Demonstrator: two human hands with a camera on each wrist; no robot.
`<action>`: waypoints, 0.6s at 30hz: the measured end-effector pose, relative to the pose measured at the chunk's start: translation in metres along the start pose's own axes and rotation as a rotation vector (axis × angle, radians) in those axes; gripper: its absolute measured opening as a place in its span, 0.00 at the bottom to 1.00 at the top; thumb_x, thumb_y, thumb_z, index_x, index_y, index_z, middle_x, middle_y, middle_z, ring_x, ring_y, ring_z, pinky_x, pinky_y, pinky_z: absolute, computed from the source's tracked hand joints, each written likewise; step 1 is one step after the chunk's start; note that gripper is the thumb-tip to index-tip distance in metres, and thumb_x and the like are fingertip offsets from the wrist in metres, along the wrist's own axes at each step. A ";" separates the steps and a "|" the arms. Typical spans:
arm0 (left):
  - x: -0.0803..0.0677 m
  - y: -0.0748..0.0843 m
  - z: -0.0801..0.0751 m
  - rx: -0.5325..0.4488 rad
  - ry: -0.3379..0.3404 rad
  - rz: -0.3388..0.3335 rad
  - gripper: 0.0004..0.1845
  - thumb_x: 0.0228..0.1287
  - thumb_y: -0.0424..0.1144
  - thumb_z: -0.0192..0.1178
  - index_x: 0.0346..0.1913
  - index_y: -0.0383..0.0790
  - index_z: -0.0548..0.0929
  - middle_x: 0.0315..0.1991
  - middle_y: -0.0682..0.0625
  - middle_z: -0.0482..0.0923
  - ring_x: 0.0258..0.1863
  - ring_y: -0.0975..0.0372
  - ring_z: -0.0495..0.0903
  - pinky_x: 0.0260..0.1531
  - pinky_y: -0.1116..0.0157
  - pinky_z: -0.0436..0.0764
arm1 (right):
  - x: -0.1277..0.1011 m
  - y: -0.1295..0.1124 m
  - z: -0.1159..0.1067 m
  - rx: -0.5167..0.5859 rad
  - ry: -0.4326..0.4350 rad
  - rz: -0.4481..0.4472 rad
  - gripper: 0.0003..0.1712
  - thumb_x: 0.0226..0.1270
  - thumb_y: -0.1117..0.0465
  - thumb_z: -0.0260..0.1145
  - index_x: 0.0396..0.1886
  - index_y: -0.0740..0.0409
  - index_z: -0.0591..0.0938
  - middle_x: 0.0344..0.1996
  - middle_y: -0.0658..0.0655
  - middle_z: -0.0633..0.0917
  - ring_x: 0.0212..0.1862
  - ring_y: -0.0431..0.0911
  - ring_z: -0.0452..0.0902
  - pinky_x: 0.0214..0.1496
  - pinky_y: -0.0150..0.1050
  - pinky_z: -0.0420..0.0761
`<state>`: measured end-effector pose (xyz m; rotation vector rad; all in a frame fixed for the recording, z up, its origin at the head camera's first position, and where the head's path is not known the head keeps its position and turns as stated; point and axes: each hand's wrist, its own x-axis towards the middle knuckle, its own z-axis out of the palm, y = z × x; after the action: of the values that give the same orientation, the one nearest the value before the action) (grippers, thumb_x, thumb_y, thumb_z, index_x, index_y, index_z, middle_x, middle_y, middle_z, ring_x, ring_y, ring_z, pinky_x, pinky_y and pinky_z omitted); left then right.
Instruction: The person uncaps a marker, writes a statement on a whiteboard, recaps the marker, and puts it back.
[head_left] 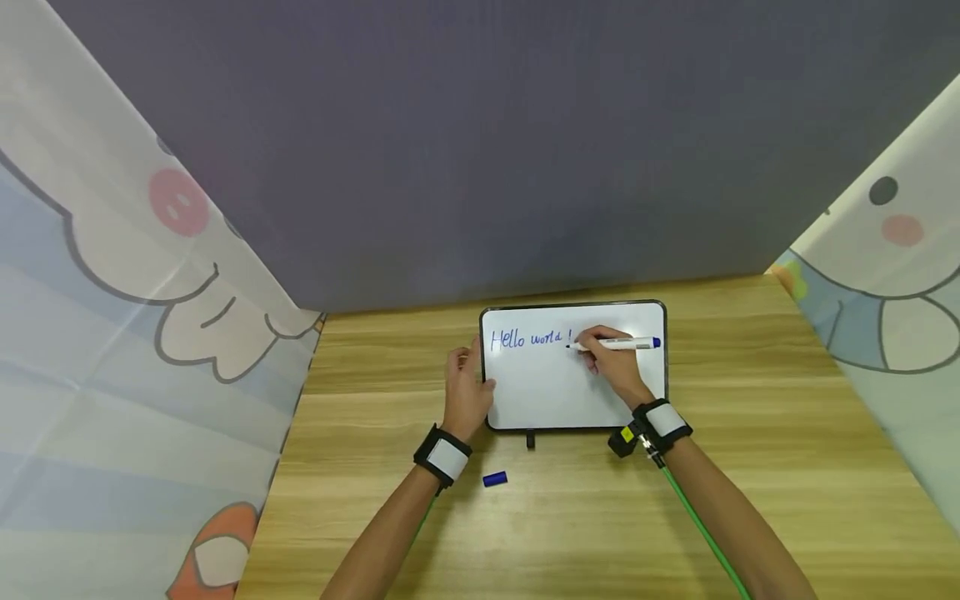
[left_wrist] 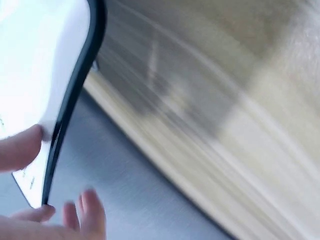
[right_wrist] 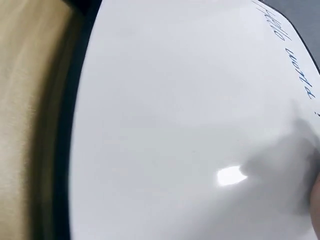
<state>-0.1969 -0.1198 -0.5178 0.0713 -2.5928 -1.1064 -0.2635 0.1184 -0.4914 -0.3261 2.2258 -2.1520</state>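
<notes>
A small whiteboard (head_left: 555,392) with a black frame stands over the wooden table and carries the words "Hello world !" in blue. My left hand (head_left: 467,392) grips its left edge; in the left wrist view the thumb (left_wrist: 22,149) lies on the white face and a fingertip touches the frame. Between the fingers and thumb of my right hand (head_left: 611,364) is a white marker (head_left: 626,342) with a blue end. Its tip is by the exclamation mark; whether it touches the board, I cannot tell. In the right wrist view only a sliver of that hand (right_wrist: 316,205) shows.
A loose blue marker cap (head_left: 495,479) lies on the table (head_left: 570,533) in front of the board. A small black piece (head_left: 530,439) sticks out below the frame. Behind rises a dark grey panel (head_left: 510,167); printed cloth (head_left: 97,400) hangs at both sides.
</notes>
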 end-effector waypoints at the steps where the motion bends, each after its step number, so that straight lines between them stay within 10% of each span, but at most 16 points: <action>1: -0.001 0.000 -0.001 0.017 0.021 0.016 0.40 0.49 0.26 0.65 0.69 0.38 0.63 0.54 0.38 0.65 0.50 0.51 0.69 0.47 0.59 0.74 | -0.001 0.002 -0.001 0.010 -0.023 0.001 0.11 0.65 0.69 0.56 0.32 0.77 0.78 0.14 0.57 0.77 0.14 0.39 0.68 0.14 0.30 0.68; 8: -0.017 -0.001 -0.006 0.096 0.087 0.203 0.26 0.50 0.30 0.66 0.56 0.38 0.76 0.51 0.42 0.66 0.50 0.53 0.65 0.43 0.62 0.70 | -0.010 0.008 -0.007 -0.041 -0.078 0.025 0.11 0.65 0.67 0.57 0.34 0.77 0.78 0.14 0.53 0.78 0.15 0.37 0.69 0.15 0.30 0.69; 18: -0.051 -0.025 -0.002 0.127 -0.200 0.506 0.08 0.52 0.26 0.62 0.36 0.40 0.83 0.37 0.53 0.75 0.39 0.64 0.75 0.39 0.70 0.78 | -0.020 0.009 -0.009 -0.088 -0.073 0.076 0.11 0.65 0.66 0.58 0.35 0.74 0.79 0.18 0.63 0.78 0.16 0.38 0.69 0.16 0.30 0.71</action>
<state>-0.1504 -0.1303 -0.5482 -0.6592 -2.6259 -0.7943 -0.2468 0.1312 -0.5020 -0.3124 2.2582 -1.9765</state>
